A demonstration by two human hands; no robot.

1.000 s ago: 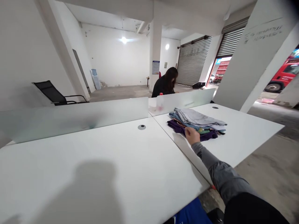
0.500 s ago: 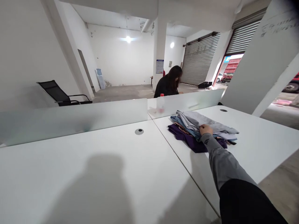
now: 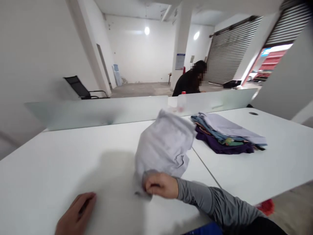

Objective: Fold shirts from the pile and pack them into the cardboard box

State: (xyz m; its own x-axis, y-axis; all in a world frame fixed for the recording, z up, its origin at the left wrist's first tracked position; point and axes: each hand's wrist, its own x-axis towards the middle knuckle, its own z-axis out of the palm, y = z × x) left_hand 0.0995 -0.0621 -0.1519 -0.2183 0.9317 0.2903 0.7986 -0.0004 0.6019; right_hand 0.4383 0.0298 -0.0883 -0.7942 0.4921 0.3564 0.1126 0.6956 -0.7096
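My right hand [image 3: 160, 185] is closed on a pale grey garment [image 3: 165, 147], which hangs bunched and blurred above the near white table [image 3: 73, 156]. Low on the left, my left hand [image 3: 74, 217] rests on the table top, its fingers curled loosely with nothing in them. A stack of folded clothes [image 3: 226, 133], grey on top and purple at the bottom, lies on the neighbouring table [image 3: 269, 163] to the right.
A frosted divider panel [image 3: 97, 112] runs along the far edge of the tables. Behind it a person [image 3: 190, 83] in dark clothes sits bent over. A black chair [image 3: 81, 88] stands at the left wall. A red object [image 3: 265, 206] lies on the floor at right.
My right hand has taken the grey garment off the stack and pulled it left and toward me over the near table. My left hand has come into view.
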